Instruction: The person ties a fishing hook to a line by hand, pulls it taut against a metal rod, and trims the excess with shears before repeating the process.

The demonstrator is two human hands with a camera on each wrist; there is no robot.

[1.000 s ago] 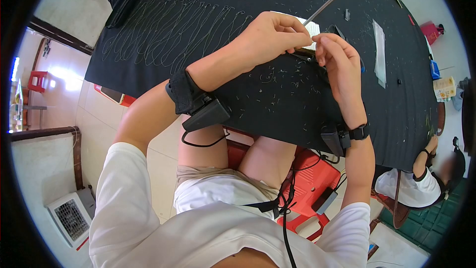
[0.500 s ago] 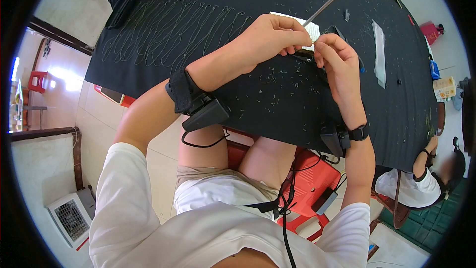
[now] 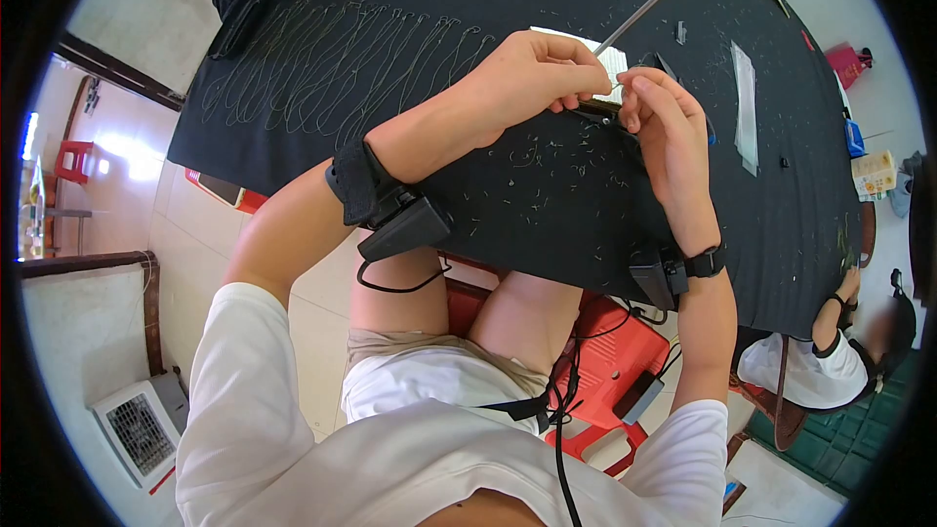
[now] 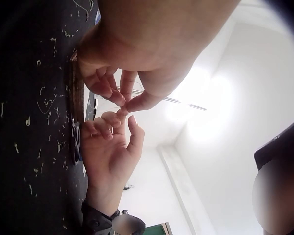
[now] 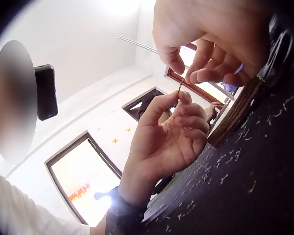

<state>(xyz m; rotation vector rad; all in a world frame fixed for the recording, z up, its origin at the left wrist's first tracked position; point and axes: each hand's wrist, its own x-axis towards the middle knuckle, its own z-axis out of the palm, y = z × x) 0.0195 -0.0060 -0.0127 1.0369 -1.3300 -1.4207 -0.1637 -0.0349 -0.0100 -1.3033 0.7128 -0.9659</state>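
Note:
My left hand (image 3: pixel 556 68) hovers over the near edge of a small wooden block with a white top (image 3: pixel 615 60), its thumb and forefinger pinching a short, thin dark thread (image 5: pixel 180 87). Close beside it, at the thread's upper end, is my right hand (image 3: pixel 675 141). Its fingers bend loosely, and a gap shows between thumb and forefinger in the right wrist view. A slim metal rod (image 3: pixel 659 0) slants up behind the left fingers. Scissors (image 4: pixel 75 142) lie on the black cloth (image 4: pixel 19 122) below the hands, partly hidden in the head view.
Many looped threads (image 3: pixel 303 68) lie in a row at left on the cloth. Thread clippings (image 3: pixel 532 151) are scattered in front of the block. A clear plastic strip (image 3: pixel 745 107) lies at right. Two other people sit at the table's far left and right.
The right fingertips have shifted slightly beside the left ones, dipping and then rising a little. The left hand keeps its pinch in nearly the same place.

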